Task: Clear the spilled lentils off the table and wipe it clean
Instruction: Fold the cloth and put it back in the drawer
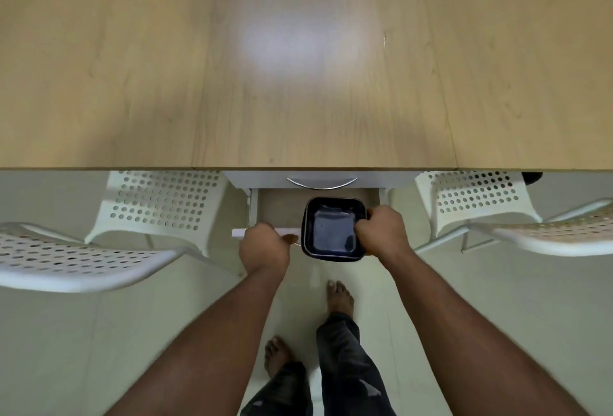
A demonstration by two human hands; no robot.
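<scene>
The wooden table (298,67) fills the upper half of the view; I see no lentils on its top. Below its front edge a white drawer (278,208) is pulled out. My left hand (263,246) grips the drawer's front panel. My right hand (381,231) holds a black square container (333,233) by its right rim, above the drawer's right side. The container looks empty inside.
Two white perforated chairs stand under the table edge, one at the left (159,203) and one at the right (477,200). A closed drawer with a curved metal handle (321,183) sits above the open one. My bare feet (340,297) stand on the pale floor.
</scene>
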